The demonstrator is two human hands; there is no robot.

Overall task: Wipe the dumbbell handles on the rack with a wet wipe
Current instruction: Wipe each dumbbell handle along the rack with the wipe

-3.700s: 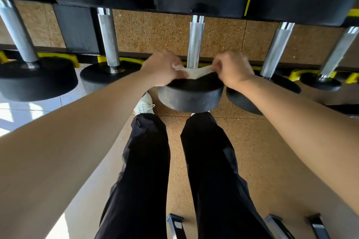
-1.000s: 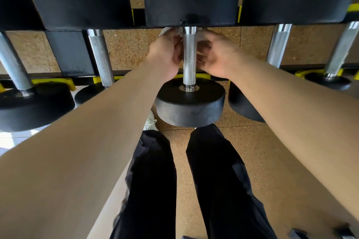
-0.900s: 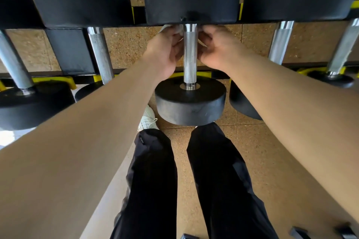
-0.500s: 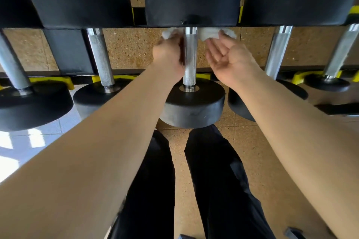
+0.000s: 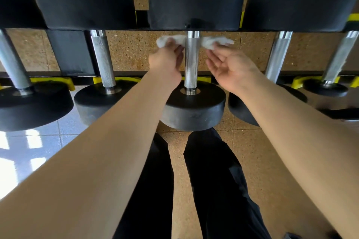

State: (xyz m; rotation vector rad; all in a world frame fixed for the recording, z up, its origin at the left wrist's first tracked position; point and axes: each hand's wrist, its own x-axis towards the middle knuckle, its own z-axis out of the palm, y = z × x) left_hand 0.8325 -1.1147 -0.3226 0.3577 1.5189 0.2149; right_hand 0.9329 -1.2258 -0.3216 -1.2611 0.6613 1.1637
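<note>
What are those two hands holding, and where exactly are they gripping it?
A wet wipe looped behind the middle dumbbell handle. The left hand grips its left end; the right hand only touches its right end with straight fingers.

wipe (image 5: 168, 40) middle — behind handle (image 5: 191, 60), leftmost dumbbell (image 5: 13, 66) cropped

Blk rack (image 5: 70, 52), yellow cradles (image 5: 67, 82) — dumbbells (image 5: 194, 110) in row

I see speckled brown floor (image 5: 268, 190) underfoot; glossy pale tiles (image 5: 38, 141) at left, perhaps just glare; black trousers (image 5: 213, 180) centre.
</note>
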